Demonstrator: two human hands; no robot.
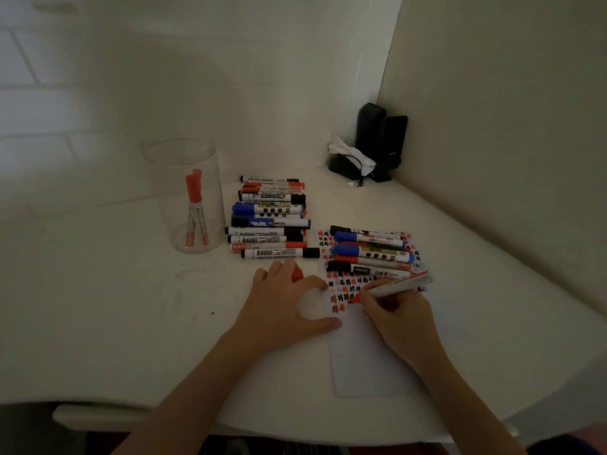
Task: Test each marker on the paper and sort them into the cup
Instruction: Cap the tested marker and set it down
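1. While the right hand (399, 310) pinches an uncapped red marker (395, 287) with its tip down on the paper (364, 362), the step in hand reads as the test stroke itself: the tip sits at the near edge of the rows of red and black marks that already fill the far part of the sheet.
2. Left of the paper, the left hand (285, 303) lies on the counter (115, 323), thumb and forefinger pressing the sheet's left edge; a red cap (298, 274) is tucked among its curled fingers, most likely this marker's own.
3. Next, I judge, the marker must be lifted off the paper, the cap pushed back on, and the marker carried left past the pile to the cup. That calls for bringing cap and tip together in line, since the cap is small and half hidden in the fingers.
4. Well left of the paper stands the clear cup (187, 198), upright and open at the top. It holds what look like two red markers (196, 208), leaning on end with caps upward; the exact count is hard to tell through the wall.
5. Between cup and paper lies a stack of capped markers (271, 218), black, blue and red, side by side.
6. On the paper's far end rests a second group of markers (371, 251), also capped; whether these are already tested cannot be told.
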